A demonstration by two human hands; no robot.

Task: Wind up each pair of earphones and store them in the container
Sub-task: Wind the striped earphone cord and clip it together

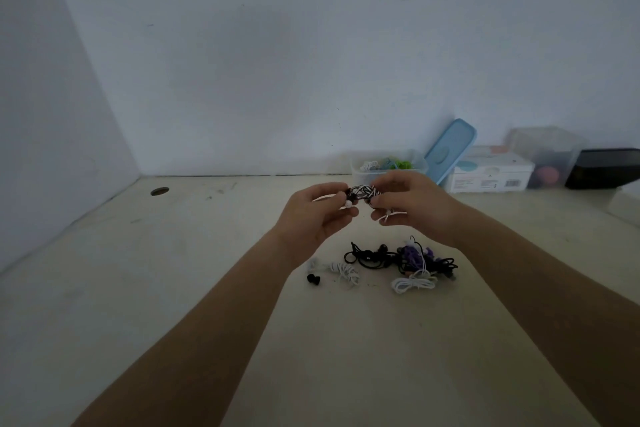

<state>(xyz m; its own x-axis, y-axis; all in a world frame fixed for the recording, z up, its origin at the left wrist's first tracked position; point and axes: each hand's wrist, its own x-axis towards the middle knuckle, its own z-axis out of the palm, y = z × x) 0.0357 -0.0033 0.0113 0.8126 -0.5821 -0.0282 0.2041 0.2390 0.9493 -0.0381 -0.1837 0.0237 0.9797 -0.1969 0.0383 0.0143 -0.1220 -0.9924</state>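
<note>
Together, both hands pinch one black-and-white earphone bundle (pixel 362 192) above the table (pixel 173 288).
Left hand (pixel 317 215) and right hand (pixel 415 206) grip opposite ends; loose earphones (pixel 398 262) lie below, the clear container (pixel 388 166) stands behind, blue lid (pixel 450 149) leaning beside it.

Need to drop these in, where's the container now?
Head view: the container sits by the back wall, just behind the right hand, left of the blue lid.
</note>
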